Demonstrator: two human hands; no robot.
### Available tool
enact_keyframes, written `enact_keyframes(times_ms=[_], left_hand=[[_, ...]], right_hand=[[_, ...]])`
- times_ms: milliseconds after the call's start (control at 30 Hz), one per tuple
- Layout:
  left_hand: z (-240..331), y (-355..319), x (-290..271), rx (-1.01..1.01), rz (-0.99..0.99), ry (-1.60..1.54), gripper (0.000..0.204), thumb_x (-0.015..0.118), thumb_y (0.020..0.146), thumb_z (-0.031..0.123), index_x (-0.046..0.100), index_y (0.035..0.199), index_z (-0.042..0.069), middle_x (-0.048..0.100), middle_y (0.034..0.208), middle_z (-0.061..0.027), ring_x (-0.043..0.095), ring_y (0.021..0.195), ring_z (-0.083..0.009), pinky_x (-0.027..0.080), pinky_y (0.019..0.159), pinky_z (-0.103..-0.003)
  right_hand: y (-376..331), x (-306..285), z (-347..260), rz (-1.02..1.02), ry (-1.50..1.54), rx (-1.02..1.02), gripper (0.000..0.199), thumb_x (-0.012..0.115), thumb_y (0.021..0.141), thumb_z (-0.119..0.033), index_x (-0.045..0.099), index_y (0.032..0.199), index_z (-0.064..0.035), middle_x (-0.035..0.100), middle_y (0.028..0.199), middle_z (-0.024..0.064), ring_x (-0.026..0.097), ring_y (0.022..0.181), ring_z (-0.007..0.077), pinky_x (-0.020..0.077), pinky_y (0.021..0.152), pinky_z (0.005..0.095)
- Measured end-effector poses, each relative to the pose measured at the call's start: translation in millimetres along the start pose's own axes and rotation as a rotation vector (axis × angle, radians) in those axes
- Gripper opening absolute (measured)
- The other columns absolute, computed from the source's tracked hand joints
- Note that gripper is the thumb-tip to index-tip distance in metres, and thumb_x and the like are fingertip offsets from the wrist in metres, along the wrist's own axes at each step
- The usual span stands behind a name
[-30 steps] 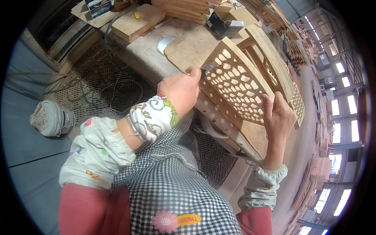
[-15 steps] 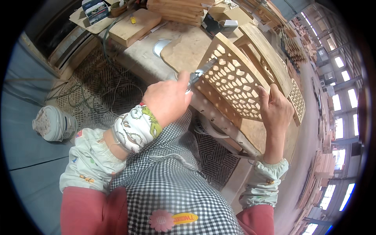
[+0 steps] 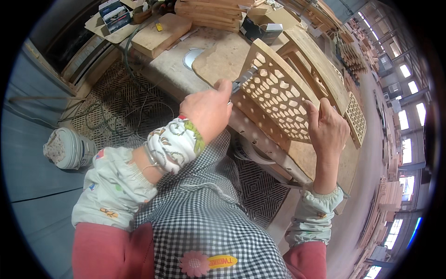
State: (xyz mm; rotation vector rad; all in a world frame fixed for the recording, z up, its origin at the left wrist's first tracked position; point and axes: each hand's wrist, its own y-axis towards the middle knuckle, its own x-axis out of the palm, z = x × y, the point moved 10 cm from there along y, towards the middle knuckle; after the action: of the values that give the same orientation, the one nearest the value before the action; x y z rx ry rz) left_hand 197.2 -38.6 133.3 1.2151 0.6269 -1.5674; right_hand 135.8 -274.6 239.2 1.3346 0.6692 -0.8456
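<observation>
A wooden panel (image 3: 274,93) pierced with many irregular holes stands tilted on the workbench, set in a wooden frame. My right hand (image 3: 327,128) is closed round the panel's right edge, fingers behind it and thumb at the front. My left hand (image 3: 206,109) is closed on a slim grey metal tool (image 3: 240,83), its thumb up along the handle. The tool's far end meets the pierced panel near its upper left holes. My fist covers most of the handle, so the exact kind of tool cannot be told.
Behind the panel stand another wooden frame (image 3: 320,65) and a smaller pierced panel (image 3: 355,118). A thick wooden block (image 3: 160,35), stacked boards (image 3: 209,14) and an open box (image 3: 260,30) lie farther back. A white bucket (image 3: 69,149) and hoses (image 3: 100,114) are on the floor at left.
My left hand has shifted slightly right and up, bringing the tool along the panel. My right hand keeps its grip on the edge.
</observation>
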Motion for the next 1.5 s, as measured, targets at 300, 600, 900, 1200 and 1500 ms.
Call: enact_keyframes(times_ms=[300, 600, 900, 1200, 1500], left_hand=[[-15, -16, -3, -0.053, -0.12, -0.082, 0.035, 0.066, 0.099, 0.028, 0.048, 0.117, 0.004, 0.075, 0.081, -0.0184, 0.074, 0.075, -0.0422, 0.06, 0.066, -0.053], [-15, -17, -21, 0.018, -0.056, -0.107, 0.035, 0.067, 0.098, 0.028, 0.049, 0.118, 0.005, 0.076, 0.084, -0.0147, 0.074, 0.073, -0.0396, 0.06, 0.064, -0.05], [1, -1, -28, 0.077, 0.056, 0.066, 0.043, 0.069, 0.098, 0.028, 0.047, 0.122, 0.0, 0.071, 0.069, -0.0169, 0.074, 0.064, -0.0369, 0.059, 0.056, -0.046], [2, 1, -17, 0.058, 0.054, 0.042, 0.043, 0.069, 0.099, 0.03, 0.046, 0.12, 0.0, 0.071, 0.068, -0.0169, 0.073, 0.062, -0.0379, 0.058, 0.053, -0.047], [-3, -4, -18, 0.01, -0.011, 0.01, 0.037, 0.068, 0.099, 0.031, 0.047, 0.115, 0.004, 0.073, 0.076, -0.0179, 0.074, 0.07, -0.0395, 0.059, 0.061, -0.051]], right_hand=[[-1, 4, 7, -0.001, 0.028, 0.014, 0.055, 0.068, 0.1, -0.052, 0.049, 0.073, -0.0091, 0.057, 0.059, 0.0095, 0.056, 0.052, 0.0319, 0.0399, 0.052, 0.0426], [-1, -3, -2, -0.001, 0.002, -0.016, 0.056, 0.068, 0.1, -0.053, 0.048, 0.073, -0.0083, 0.057, 0.06, 0.0092, 0.057, 0.053, 0.032, 0.04, 0.052, 0.0424], [-1, -3, -4, -0.002, -0.006, -0.026, 0.056, 0.068, 0.1, -0.054, 0.049, 0.072, -0.0093, 0.057, 0.059, 0.0086, 0.057, 0.052, 0.0316, 0.0406, 0.051, 0.0417], [0, -2, -1, 0.005, 0.017, -0.003, 0.054, 0.068, 0.1, -0.053, 0.049, 0.072, -0.01, 0.058, 0.058, 0.0089, 0.057, 0.052, 0.0315, 0.0404, 0.051, 0.0419], [-1, 0, 1, 0.018, -0.028, -0.001, 0.053, 0.069, 0.099, -0.052, 0.05, 0.073, -0.0105, 0.059, 0.059, 0.0075, 0.058, 0.052, 0.0305, 0.0408, 0.051, 0.0418]])
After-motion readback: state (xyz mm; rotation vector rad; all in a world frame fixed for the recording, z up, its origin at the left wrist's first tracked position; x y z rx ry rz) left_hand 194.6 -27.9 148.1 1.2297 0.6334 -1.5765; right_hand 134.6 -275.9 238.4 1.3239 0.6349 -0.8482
